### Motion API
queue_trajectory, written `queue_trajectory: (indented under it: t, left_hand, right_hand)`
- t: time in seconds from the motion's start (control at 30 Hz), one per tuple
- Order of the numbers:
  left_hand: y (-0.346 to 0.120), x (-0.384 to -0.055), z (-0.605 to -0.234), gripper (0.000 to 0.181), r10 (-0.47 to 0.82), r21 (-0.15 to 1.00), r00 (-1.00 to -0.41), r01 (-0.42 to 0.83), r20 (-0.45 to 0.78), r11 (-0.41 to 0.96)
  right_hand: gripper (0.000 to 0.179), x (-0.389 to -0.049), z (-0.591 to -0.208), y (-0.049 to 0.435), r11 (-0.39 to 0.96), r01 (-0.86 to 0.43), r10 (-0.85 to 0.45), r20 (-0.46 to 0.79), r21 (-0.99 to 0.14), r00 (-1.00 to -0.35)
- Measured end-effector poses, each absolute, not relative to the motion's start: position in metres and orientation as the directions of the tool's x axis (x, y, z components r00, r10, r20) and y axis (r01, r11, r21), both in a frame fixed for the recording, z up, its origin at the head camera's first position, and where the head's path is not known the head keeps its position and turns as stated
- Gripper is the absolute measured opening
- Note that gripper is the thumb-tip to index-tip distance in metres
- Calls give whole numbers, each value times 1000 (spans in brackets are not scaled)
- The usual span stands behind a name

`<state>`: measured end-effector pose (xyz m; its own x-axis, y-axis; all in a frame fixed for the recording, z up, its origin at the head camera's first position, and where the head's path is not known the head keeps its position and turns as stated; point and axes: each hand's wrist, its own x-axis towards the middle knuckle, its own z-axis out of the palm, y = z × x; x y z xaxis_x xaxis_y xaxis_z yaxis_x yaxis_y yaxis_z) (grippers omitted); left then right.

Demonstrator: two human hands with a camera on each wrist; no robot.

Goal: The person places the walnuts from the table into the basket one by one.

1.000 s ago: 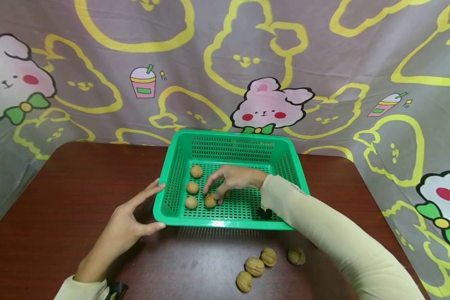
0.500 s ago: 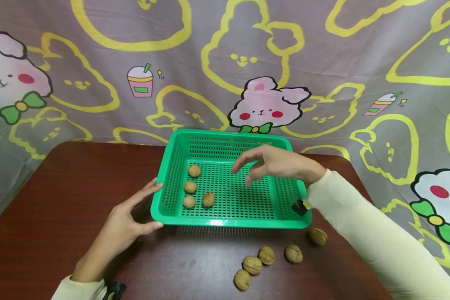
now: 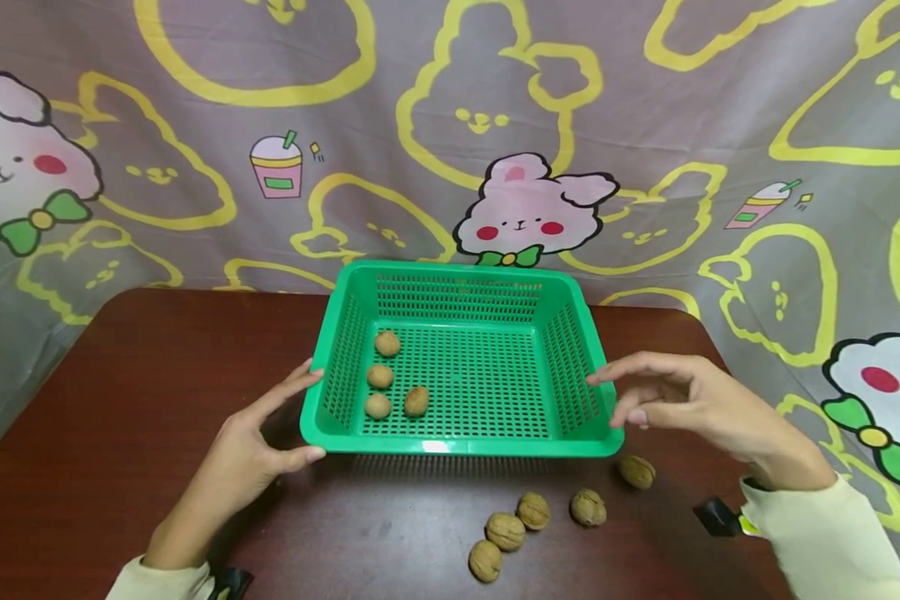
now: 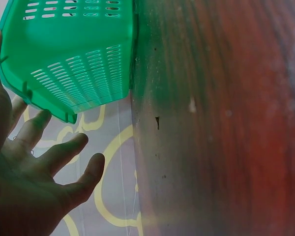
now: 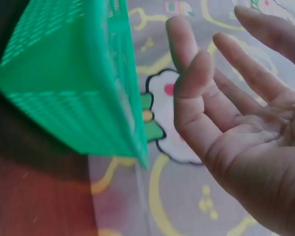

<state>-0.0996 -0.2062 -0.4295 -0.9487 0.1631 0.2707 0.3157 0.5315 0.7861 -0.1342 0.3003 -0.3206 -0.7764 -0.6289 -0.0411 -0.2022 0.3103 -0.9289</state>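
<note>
A green plastic basket (image 3: 457,447) with slotted sides sits toward the back of the table. Inside, three walnuts (image 3: 380,377) line its left side, and one darker walnut (image 3: 416,402) lies just to their right. My left hand (image 3: 243,442) touches the basket's left rim with thumb and fingertips; in the left wrist view its fingers (image 4: 69,150) are spread beside the basket wall. Beside the right rim, my right hand (image 3: 708,408) hovers with loosely bent fingers and holds nothing. In the right wrist view a small gap shows between that hand (image 5: 236,118) and the basket (image 5: 54,73).
In front of the basket, several walnuts (image 3: 506,532) lie on the dark reddish-brown table (image 3: 157,367). One walnut (image 3: 636,472) is close to the basket's front right corner, below the right hand. A patterned cloth (image 3: 390,125) hangs behind the table.
My right hand has let go of the darker walnut inside the basket, risen out and moved right past the right rim. The left hand stays on the left rim.
</note>
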Motion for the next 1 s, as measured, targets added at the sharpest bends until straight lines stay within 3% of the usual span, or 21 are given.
queue_trajectory:
  t: [0.3,0.5,0.67,1.0]
  left_hand:
    - [-207,-101,-430,89,170,786,-942,334,288,519]
    - [-207,-99,-431,88,163,790,-946,323,279,522]
    - [-206,-99,-431,88,152,802,-954,299,258,517]
    - [-206,-99,-430,90,149,789,-958,286,244,544]
  right_hand:
    - [42,-85,-367,354,321,-217,-474,42,-922,-879]
    - [38,-73,-401,369,437,-96,-372,-83,-894,-925]
    - [40,-74,-419,368,430,2,-330,-159,-903,-931]
    - [40,-78,-433,366,457,66,-321,-234,-887,-918]
